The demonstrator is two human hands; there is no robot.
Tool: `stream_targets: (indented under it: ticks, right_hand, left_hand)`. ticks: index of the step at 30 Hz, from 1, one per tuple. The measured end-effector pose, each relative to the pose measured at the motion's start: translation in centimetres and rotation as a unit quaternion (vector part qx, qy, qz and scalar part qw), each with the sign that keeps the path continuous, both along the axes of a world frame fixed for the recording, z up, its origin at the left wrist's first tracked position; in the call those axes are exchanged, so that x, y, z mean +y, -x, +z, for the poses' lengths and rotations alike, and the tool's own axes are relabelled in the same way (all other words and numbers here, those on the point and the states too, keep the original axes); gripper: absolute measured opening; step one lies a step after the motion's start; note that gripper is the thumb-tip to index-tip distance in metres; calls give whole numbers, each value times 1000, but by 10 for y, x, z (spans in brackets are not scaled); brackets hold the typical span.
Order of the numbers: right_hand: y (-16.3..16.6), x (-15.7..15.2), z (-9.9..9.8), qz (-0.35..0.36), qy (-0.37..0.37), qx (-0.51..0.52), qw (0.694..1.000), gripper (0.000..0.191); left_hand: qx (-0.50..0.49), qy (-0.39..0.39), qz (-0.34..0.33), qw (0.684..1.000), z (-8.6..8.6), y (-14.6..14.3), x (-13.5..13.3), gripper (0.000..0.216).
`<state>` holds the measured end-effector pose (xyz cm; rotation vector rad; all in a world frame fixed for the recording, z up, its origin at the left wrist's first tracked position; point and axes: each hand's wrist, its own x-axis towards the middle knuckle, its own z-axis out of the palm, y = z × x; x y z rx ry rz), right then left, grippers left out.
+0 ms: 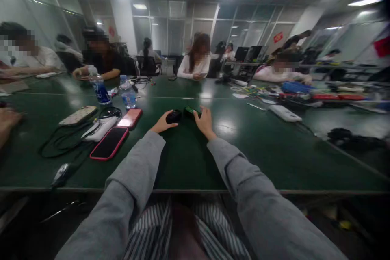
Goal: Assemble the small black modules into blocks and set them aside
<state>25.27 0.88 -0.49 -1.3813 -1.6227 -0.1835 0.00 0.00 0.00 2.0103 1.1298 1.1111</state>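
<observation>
Both my arms reach forward over the green table (pixel 195 162). My left hand (pixel 163 122) is closed round the side of a small black rounded object (pixel 174 116), which looks like a computer mouse. Just to the right of it, my right hand (pixel 205 122) grips the near end of a dark, flat, oblong thing with a bright green face (pixel 191 111); its exact kind is too small to make out. A narrow gap separates the two objects. My right fingertips are partly hidden behind that thing and the hand.
Left of my hands lie a red-rimmed phone (pixel 109 143), a pink phone (pixel 130 118), a white power strip (pixel 100 128) with black cables, and two water bottles (pixel 128 93). A white power strip (pixel 284 113) and tangled wires (pixel 256 90) lie right. Several people sit around.
</observation>
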Motion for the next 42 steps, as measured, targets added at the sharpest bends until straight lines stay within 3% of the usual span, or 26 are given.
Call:
stream_targets:
  ticks: [5,12,14,19,22,26,31,37,42]
  right_hand:
    - [-1,9,-9,43,83,-23,995,57]
    - [-28,12,0,178,141,-61,972,44]
    - [-36,9,3,165,126,-88,974,42]
    - [-39,-3,10,14,53,-48,997,39]
    - [-23,-8,13,0,48,-13,999,43]
    - [3,-14,8,29,74,-33,996,54]
    - [6,-11,-2,108,120,-67,985,39]
    - [-8,-3,-3,159,151,-23,975,41]
    - [-11,-5,3,211,158,10,965,32]
  left_hand:
    - [-9,18,-43,999,3,9,2,92]
    - [37,-20,50,998,5,3,-9,72]
    - [43,-20,49,998,6,2,-12,74]
    - [48,3,55,997,4,5,-11,90]
    - [44,16,42,998,2,7,-9,94]
    - [17,32,8,999,3,9,-3,98]
    - [-14,53,-16,998,8,10,1,93]
    - [51,23,19,998,9,9,-7,89]
    - [116,-16,65,991,8,-1,-15,81]
